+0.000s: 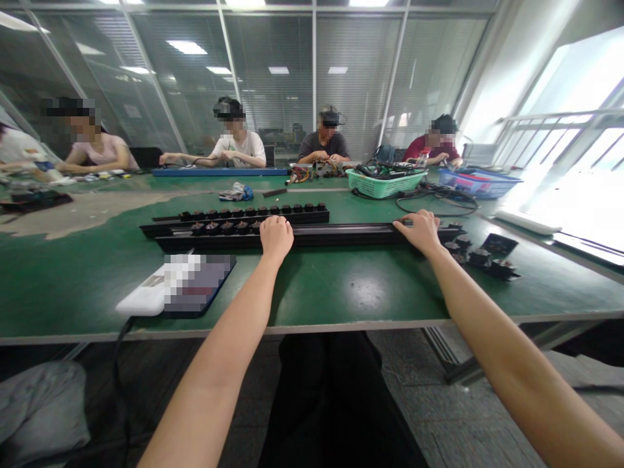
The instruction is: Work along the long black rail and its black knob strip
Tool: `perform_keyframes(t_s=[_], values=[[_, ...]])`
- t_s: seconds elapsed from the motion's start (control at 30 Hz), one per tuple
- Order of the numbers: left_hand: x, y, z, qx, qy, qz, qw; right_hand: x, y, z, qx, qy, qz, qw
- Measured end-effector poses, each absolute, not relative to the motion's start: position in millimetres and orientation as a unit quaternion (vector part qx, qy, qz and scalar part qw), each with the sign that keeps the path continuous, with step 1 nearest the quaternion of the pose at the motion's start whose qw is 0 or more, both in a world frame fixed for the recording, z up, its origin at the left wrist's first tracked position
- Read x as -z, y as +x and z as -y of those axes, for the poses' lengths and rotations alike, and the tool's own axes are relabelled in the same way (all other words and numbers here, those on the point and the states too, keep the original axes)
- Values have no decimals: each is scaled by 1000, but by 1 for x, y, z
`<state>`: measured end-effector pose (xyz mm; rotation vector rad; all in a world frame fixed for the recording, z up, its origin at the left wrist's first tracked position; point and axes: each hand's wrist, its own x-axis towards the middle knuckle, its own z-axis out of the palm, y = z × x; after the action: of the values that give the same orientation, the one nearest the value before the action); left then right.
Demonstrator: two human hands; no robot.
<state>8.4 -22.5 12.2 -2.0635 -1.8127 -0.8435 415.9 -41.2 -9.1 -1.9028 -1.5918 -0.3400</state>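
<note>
Both my arms reach out over the green table [341,292]. My left hand [275,236] is closed over a long black strip [341,234] that lies across the table. My right hand [422,231] grips the same strip near its right end, fingers curled over its far edge. Behind the strip lie two more black strips [234,214] fitted with several round black sockets. Small loose black parts [480,258] sit to the right of my right hand.
A white power bank and a dark phone [180,286] lie at the front left. A green basket [385,182] of cables and a blue basket [475,182] stand at the back right. Several other people sit working along the far side.
</note>
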Motion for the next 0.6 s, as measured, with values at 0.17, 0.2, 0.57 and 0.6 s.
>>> perform_keyframes(t_s=[0.17, 0.2, 0.57, 0.6], values=[[-13, 8, 23, 293, -714, 622, 133, 10, 419, 38, 119, -729, 595, 316], [-13, 8, 23, 293, -714, 622, 133, 11, 420, 38, 119, -730, 595, 316], [-12, 7, 23, 301, -713, 620, 129, 15, 427, 31, 107, -748, 580, 306], [-12, 7, 23, 301, -713, 620, 130, 15, 428, 31, 107, -749, 578, 306]])
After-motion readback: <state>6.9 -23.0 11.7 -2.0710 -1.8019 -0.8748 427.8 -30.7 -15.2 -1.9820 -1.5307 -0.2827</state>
